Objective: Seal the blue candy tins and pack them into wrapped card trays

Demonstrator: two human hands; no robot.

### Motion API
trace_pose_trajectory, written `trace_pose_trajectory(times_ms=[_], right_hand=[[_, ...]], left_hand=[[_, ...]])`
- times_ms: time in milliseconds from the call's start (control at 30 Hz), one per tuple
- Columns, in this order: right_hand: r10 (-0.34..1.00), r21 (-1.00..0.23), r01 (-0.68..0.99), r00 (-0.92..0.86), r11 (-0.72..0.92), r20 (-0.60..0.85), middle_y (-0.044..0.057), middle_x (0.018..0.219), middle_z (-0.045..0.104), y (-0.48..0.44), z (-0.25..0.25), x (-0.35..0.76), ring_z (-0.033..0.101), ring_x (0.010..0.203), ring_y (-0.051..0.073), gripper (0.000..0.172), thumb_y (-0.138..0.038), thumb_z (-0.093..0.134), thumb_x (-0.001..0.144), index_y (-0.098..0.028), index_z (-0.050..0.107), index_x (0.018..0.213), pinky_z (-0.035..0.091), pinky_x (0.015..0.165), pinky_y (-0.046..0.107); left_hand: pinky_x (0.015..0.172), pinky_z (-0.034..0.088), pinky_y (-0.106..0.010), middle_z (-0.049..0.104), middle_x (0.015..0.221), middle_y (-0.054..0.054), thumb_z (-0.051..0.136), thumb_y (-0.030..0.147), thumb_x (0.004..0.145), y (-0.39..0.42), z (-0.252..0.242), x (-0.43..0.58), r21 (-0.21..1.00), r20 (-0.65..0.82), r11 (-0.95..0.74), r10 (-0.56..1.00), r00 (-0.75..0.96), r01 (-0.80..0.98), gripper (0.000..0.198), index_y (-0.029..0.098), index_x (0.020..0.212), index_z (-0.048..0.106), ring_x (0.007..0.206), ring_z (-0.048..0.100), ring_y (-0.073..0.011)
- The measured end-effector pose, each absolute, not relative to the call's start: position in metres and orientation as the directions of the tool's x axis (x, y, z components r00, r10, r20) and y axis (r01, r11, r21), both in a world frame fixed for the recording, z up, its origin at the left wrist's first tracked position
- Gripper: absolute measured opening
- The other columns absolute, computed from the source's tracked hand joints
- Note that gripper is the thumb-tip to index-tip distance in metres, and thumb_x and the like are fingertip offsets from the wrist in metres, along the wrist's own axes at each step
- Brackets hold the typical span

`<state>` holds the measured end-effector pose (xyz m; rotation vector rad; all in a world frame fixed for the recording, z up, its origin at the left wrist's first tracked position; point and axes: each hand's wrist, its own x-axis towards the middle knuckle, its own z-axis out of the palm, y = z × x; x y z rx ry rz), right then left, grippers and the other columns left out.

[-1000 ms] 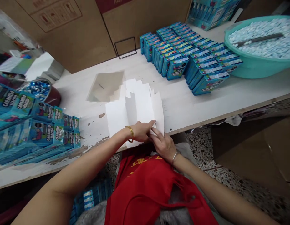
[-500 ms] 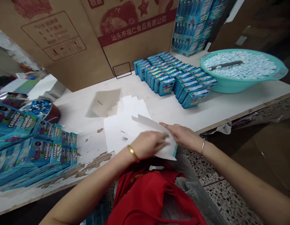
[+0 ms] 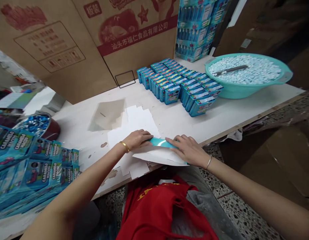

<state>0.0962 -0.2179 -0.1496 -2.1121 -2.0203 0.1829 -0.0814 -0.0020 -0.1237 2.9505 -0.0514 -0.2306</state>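
Observation:
A flat, die-cut cardboard sheet (image 3: pixel 158 156), white on the upper side, lies at the table's near edge. Its far edge is bent up and over, so that a strip of glossy blue print shows. At the left end of this strip my left hand (image 3: pixel 137 139) pinches the fold with its fingers closed. My right hand (image 3: pixel 188 150) grips the strip's right end, thumb below and fingers on top. Beneath and beyond it are more white cardboard blanks (image 3: pixel 139 118) with stepped edges. A translucent sheet (image 3: pixel 108 115) is farther off to the left.
Rows of small blue candy boxes (image 3: pixel 172 95) stand at the back, beside a turquoise basin (image 3: pixel 240 93) of pale candies with a scoop. Wrapped box packs (image 3: pixel 38 173) and a bowl (image 3: pixel 53 129) of blue-wrapped sweets are at left. Large cartons (image 3: pixel 94 60) line the back.
My left hand has moved away from the sheet's middle to its far edge, left of the right hand. The far edge is now folded over, showing the blue side. The view has shifted slightly.

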Motion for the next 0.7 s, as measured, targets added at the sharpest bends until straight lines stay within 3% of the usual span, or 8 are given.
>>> trace_pose_trajectory(times_ms=[100,233,467,700], right_hand=[[0.986,-0.313,0.936,0.167,-0.161,-0.007,0.008,0.106,0.060,-0.208,-0.146,0.092,0.051,0.099,0.024,0.040,-0.031,0.050,0.089,-0.022,0.052,0.128,0.035,0.077,0.032],[0.980,-0.290,0.936,0.188,-0.201,-0.071,0.006,0.098,0.062,-0.194,-0.138,0.090,0.055,0.093,0.021,0.024,-0.022,0.050,0.086,-0.020,0.061,0.107,0.035,0.071,0.029],[0.985,-0.123,0.989,0.060,-0.081,-0.164,0.006,0.096,0.063,-0.185,-0.130,0.091,0.059,0.085,0.021,0.019,-0.016,0.045,0.086,-0.016,0.056,0.102,0.033,0.061,0.029],[0.974,-0.002,0.999,0.037,-0.038,-0.222,0.011,0.095,0.062,-0.181,-0.130,0.083,0.060,0.086,0.023,0.022,-0.010,0.035,0.091,-0.014,0.053,0.101,0.036,0.059,0.030]], left_hand=[[0.078,0.043,-0.033,0.062,0.110,-0.010,0.046,0.035,0.093,-0.008,-0.123,-0.074,0.026,-0.199,-0.999,-0.037,0.979,-0.033,0.032,0.016,0.117,0.056,0.093,0.056,-0.0211],[0.063,0.039,-0.030,0.063,0.098,-0.010,0.035,0.019,0.095,-0.015,-0.121,-0.057,-0.162,-0.308,-0.987,0.052,0.950,0.002,0.023,0.014,0.101,0.057,0.081,0.056,-0.0190],[0.056,0.035,-0.027,0.063,0.095,-0.009,0.044,0.019,0.090,-0.011,-0.110,-0.037,-0.119,-0.442,-0.984,-0.070,0.894,-0.136,0.016,0.016,0.102,0.054,0.075,0.059,-0.0178],[0.055,0.035,-0.029,0.064,0.086,-0.012,0.032,0.013,0.094,-0.019,-0.116,-0.026,-0.147,-0.507,-0.982,-0.025,0.862,-0.115,0.025,0.014,0.105,0.055,0.069,0.060,-0.0197]])
